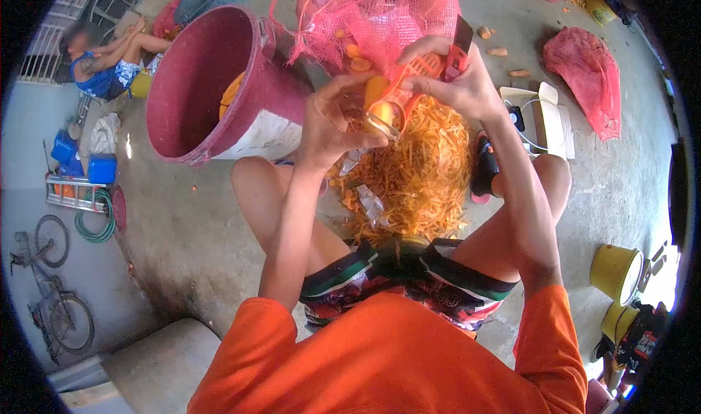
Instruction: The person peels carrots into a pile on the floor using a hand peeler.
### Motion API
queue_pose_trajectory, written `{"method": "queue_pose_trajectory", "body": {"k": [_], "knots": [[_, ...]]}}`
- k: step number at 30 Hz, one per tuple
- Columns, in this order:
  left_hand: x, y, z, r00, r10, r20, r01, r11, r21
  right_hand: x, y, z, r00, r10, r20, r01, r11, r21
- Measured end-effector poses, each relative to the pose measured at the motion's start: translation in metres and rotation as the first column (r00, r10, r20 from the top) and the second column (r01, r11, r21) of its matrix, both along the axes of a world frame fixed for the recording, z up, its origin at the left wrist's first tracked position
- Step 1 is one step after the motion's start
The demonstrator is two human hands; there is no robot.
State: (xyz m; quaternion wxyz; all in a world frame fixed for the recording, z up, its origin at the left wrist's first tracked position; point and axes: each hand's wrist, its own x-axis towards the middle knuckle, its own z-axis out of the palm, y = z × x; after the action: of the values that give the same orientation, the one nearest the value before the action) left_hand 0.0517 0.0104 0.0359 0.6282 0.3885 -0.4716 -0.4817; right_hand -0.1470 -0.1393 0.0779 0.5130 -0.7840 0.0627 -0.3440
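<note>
The carrot (375, 91) lies inside the curled left grip (332, 118), right grip (461, 82) closed on the peeler (422, 68).

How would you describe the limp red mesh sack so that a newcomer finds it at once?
From the heap of orange peelings, look right to the open cardboard box. Just beyond it, on the concrete floor, lies the limp red mesh sack. It looks nearly flat, unlike the bulging mesh sack near the maroon tub.
</note>
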Motion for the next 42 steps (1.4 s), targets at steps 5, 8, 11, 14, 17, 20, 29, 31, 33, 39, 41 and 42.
{"method": "queue_pose_trajectory", "body": {"k": [5, 8, 11, 14, 17, 20, 29, 31, 33, 39, 41, 42], "knots": [[0.006, 0.004, 0.0, 0.987, -0.144, -0.074, 0.15, 0.985, 0.087, -0.004, -0.041, -0.008, 0.964, -0.262, 0.049, 0.266, 0.956, -0.119], [-0.005, -0.007, -0.008, 0.984, 0.004, -0.178, -0.013, 0.999, -0.048, -0.006, -0.019, -0.004, 0.988, -0.151, 0.02, 0.149, 0.987, 0.055], [-0.006, -0.009, -0.009, 0.985, -0.025, -0.171, 0.019, 0.999, -0.041, 0.005, -0.005, -0.004, 0.996, -0.023, 0.082, 0.032, 0.994, -0.104], [0.002, 0.0, -0.016, 0.979, -0.117, -0.168, 0.117, 0.993, -0.008, 0.0, -0.025, -0.008, 0.993, -0.118, 0.023, 0.112, 0.975, 0.192], [0.0, -0.003, -0.01, 0.966, -0.16, -0.203, 0.166, 0.986, 0.011, -0.005, -0.036, -0.01, 0.98, -0.196, 0.047, 0.189, 0.975, 0.116], [-0.005, -0.01, -0.01, 0.987, 0.006, -0.159, -0.015, 0.998, -0.059, 0.002, -0.003, -0.004, 0.997, -0.064, 0.042, 0.065, 0.998, -0.014], [0.015, -0.018, -0.013, 0.998, -0.033, -0.062, 0.03, 0.999, -0.042, 0.01, -0.006, 0.004, 0.998, -0.053, -0.016, 0.052, 0.998, -0.027], [0.016, -0.02, -0.014, 0.999, -0.026, -0.036, 0.024, 0.998, -0.059, 0.005, -0.004, 0.011, 0.999, -0.043, 0.006, 0.043, 0.995, -0.091], [0.015, -0.018, -0.016, 0.995, -0.007, -0.101, 0.002, 0.999, -0.053, 0.001, 0.001, 0.017, 0.998, 0.021, 0.06, -0.02, 1.0, -0.019], [0.008, -0.017, -0.013, 0.99, -0.076, -0.12, 0.066, 0.994, -0.087, -0.001, -0.003, 0.009, 1.0, 0.016, -0.002, -0.016, 0.997, -0.07], [0.005, -0.015, -0.012, 0.991, -0.083, -0.107, 0.076, 0.995, -0.06, 0.001, -0.011, 0.001, 1.0, 0.001, 0.019, 0.001, 0.993, -0.118], [0.004, -0.013, -0.011, 0.992, -0.083, -0.092, 0.081, 0.996, -0.035, 0.001, -0.018, -0.005, 0.999, -0.039, 0.03, 0.039, 0.999, -0.012]]}}
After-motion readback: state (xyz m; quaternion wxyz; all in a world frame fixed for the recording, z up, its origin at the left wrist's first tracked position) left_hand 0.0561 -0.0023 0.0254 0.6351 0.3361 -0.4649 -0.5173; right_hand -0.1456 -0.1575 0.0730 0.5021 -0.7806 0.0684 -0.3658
